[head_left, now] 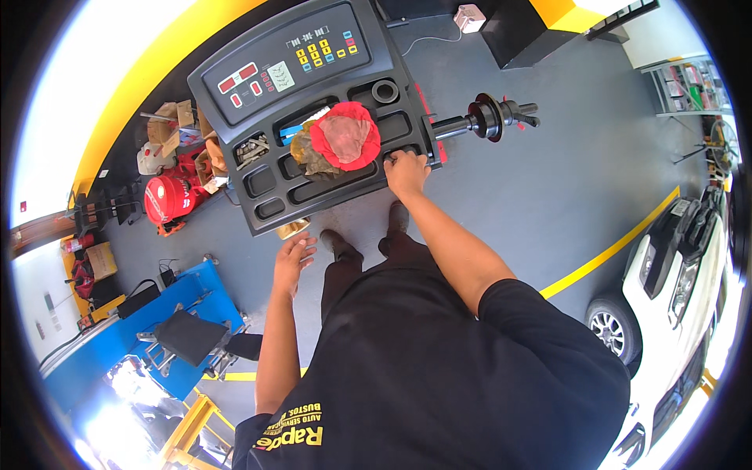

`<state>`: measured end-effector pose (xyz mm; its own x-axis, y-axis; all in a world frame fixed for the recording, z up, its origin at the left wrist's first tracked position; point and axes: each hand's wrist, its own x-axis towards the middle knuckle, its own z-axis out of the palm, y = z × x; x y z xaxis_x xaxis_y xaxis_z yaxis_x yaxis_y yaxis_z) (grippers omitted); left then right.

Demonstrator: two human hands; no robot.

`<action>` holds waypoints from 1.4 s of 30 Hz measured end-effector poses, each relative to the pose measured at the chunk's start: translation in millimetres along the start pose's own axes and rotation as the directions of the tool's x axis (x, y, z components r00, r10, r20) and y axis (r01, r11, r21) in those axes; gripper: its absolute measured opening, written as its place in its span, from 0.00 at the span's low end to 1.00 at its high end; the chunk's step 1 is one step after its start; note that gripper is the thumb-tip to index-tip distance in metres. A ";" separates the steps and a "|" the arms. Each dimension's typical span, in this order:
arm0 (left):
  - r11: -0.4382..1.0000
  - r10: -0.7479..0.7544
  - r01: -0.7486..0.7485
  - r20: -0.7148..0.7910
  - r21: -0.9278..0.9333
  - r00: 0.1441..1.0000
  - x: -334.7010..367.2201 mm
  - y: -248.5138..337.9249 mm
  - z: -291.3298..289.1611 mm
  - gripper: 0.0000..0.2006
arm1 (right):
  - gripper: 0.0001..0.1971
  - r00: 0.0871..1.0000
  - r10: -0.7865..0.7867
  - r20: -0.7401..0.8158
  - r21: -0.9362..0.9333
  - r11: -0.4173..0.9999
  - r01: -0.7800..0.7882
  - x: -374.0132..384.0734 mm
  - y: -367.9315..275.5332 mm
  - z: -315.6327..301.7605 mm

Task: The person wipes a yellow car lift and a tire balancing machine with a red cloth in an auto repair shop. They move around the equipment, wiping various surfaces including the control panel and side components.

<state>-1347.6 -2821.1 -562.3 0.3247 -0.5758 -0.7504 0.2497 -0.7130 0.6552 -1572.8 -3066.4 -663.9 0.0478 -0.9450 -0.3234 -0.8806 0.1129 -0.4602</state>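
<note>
A wheel balancer's black tray top stands in front of me, below its control panel with coloured buttons and red displays. My right hand reaches into the compartment at the tray's near right corner. Its fingers are curled there, and whatever they grip is hidden. Lower left, my left hand hangs off the tray's near edge, empty, with loosely bent fingers apart. A gold-coloured object shows just beyond it, under the edge. Mid-tray lies a red round cloth item on a crumpled brownish cloth.
The balancer's shaft with its flange sticks out to the right. Small metal pieces fill a left compartment. A red tank and boxes stand on the left. A blue machine is lower left; a white car is at right.
</note>
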 end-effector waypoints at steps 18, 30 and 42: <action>0.997 -0.001 -0.002 0.046 0.083 0.999 -15.1 3.8 32.6 0.22 | 0.14 1.000 0.014 0.000 0.031 0.999 -0.014 3.9 -3.9 2.1; 0.995 -0.007 0.001 0.064 0.105 0.998 -15.3 -6.0 34.5 0.22 | 0.12 0.999 -0.037 0.036 -0.013 0.999 0.037 -1.9 -1.4 3.1; 1.000 0.029 -0.029 0.172 -0.005 0.985 -4.1 -17.4 28.8 0.21 | 0.15 0.978 -0.095 0.184 0.518 0.855 -0.014 5.1 22.0 -18.5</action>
<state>-1379.5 -2817.8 -573.2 0.1697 -0.6567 -0.7348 0.2448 -0.6941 0.6769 -1600.7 -3074.4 -660.3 0.2177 -0.8787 -0.4248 -0.5095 0.2689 -0.8174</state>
